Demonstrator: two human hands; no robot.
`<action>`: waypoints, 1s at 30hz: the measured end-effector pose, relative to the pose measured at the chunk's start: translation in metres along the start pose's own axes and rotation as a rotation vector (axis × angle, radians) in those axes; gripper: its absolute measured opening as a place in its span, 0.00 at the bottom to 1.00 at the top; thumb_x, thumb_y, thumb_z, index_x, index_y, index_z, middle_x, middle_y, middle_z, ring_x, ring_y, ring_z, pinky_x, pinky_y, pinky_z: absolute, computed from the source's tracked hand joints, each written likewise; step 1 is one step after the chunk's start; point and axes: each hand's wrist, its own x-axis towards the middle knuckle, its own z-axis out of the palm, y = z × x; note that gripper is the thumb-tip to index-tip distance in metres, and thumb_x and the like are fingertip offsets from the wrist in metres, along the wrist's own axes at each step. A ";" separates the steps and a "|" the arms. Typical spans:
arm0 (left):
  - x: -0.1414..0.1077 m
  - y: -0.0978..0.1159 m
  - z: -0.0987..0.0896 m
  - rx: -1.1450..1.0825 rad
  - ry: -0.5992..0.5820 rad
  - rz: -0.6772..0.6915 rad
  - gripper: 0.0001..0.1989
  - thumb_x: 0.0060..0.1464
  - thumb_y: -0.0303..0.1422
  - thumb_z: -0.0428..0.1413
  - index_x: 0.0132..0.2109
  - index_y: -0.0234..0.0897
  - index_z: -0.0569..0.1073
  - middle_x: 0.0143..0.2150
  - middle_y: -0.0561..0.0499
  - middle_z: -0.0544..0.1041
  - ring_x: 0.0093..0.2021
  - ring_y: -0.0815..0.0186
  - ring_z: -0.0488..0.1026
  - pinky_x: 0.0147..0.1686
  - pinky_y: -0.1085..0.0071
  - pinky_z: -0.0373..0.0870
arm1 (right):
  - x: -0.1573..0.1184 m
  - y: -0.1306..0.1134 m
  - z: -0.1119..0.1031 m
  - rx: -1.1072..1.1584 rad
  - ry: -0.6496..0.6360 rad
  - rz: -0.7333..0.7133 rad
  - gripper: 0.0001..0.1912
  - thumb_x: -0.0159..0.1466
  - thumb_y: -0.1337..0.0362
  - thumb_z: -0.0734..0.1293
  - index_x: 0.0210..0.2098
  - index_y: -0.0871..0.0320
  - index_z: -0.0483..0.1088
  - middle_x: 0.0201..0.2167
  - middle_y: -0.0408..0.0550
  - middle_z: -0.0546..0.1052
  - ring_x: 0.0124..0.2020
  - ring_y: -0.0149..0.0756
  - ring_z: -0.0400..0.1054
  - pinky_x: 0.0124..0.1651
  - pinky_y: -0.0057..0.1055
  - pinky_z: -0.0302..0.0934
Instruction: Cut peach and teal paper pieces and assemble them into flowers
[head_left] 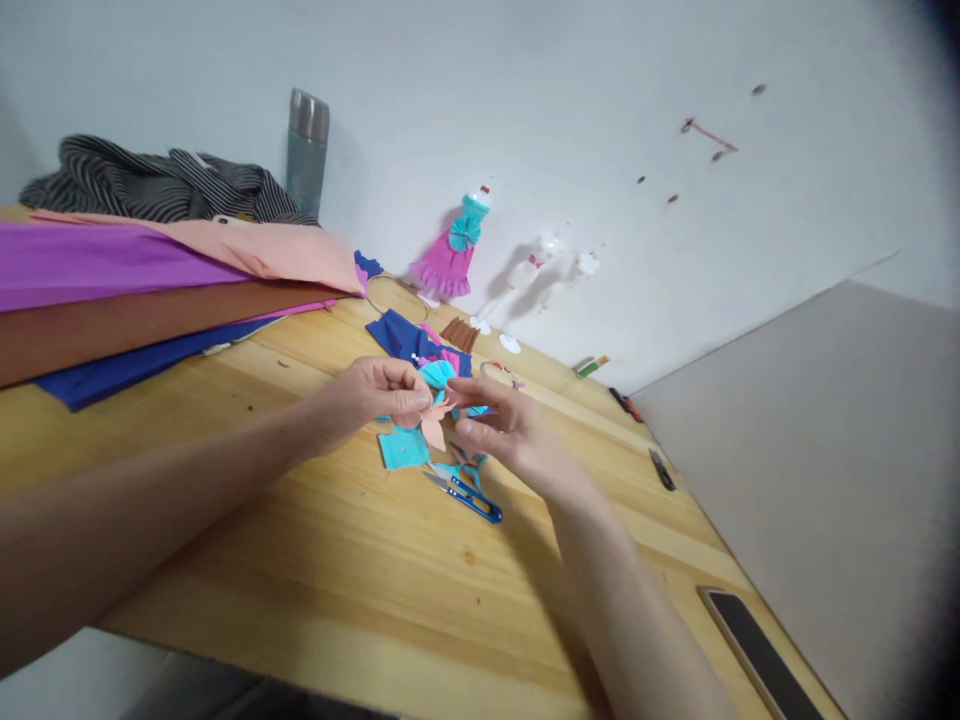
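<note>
While inside table edges point(247, 666), petals point(433, 430) between hands point(390, 392) point(506, 425)

My petals point(433, 428) peach; square point(403, 449) turquoise; snips point(474, 502) blue; fabric point(187, 178) black-and-white striped; doll skirt point(444, 262) pink, bow point(465, 233) turquoise; bench point(360, 560) yellowish wood-grained.

Left hand point(386, 392) and right hand point(517, 430): bare, fingers slender. Both forearms point(199, 505): uncovered, smooth, tapering towards the wrists.
</note>
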 end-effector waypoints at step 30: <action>-0.004 0.001 0.009 0.490 0.147 0.278 0.06 0.49 0.30 0.57 0.26 0.34 0.74 0.26 0.51 0.73 0.29 0.69 0.68 0.28 0.74 0.63 | 0.003 0.011 0.036 0.387 0.091 0.043 0.21 0.48 0.51 0.74 0.34 0.57 0.69 0.24 0.42 0.74 0.24 0.29 0.65 0.27 0.27 0.58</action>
